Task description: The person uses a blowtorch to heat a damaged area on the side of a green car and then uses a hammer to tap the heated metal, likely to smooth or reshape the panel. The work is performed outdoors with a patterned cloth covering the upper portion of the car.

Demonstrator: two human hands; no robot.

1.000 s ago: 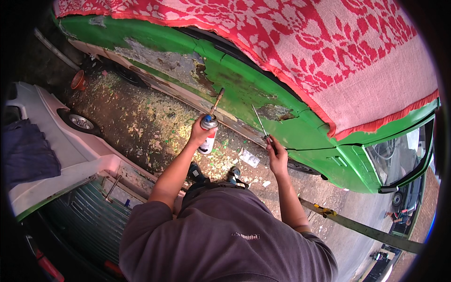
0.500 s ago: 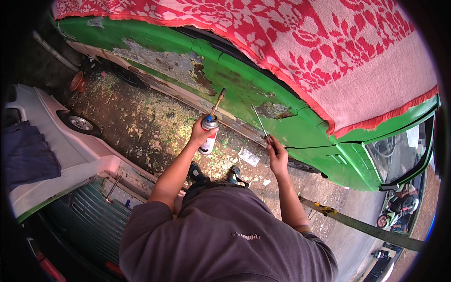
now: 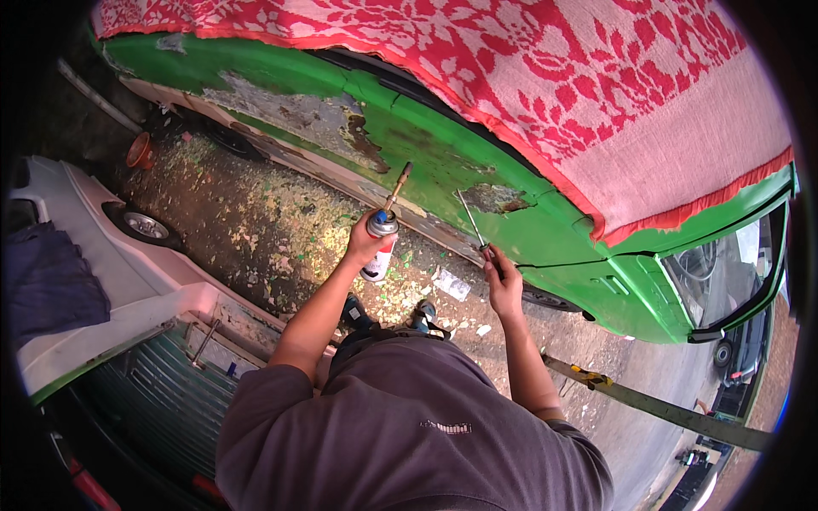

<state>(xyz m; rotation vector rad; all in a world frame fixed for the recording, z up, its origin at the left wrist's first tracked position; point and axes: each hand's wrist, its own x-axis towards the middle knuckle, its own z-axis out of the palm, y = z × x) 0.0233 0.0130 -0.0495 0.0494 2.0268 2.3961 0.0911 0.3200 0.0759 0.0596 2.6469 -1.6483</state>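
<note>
My left hand [image 3: 362, 243] is closed round a white-and-red aerosol-type gas canister [image 3: 377, 264] with a blue fitting and a long brass torch nozzle [image 3: 397, 187] angled up toward the green van side [image 3: 554, 238]. Whether a flame is lit, I cannot tell. My right hand [image 3: 503, 272] grips the handle of a long thin metal tool [image 3: 470, 213], like a screwdriver or scraper, whose tip is at a bare, flaked patch [image 3: 498, 199] in the paint. A larger stripped patch [image 3: 298, 115] lies to the left.
A red floral blanket [image 3: 596, 94] covers the van's top. Behind me at left stands a pale car [image 3: 128, 281] with dark cloth on it. Paint flakes litter the ground [image 3: 239, 221] round my feet. An orange container [image 3: 141, 151], a metal beam [image 3: 656, 404] and a distant car [image 3: 741, 349] also show.
My hands and tools have barely moved. At the far right, a motorbike with a rider seen half a second ago is no longer in sight there.
</note>
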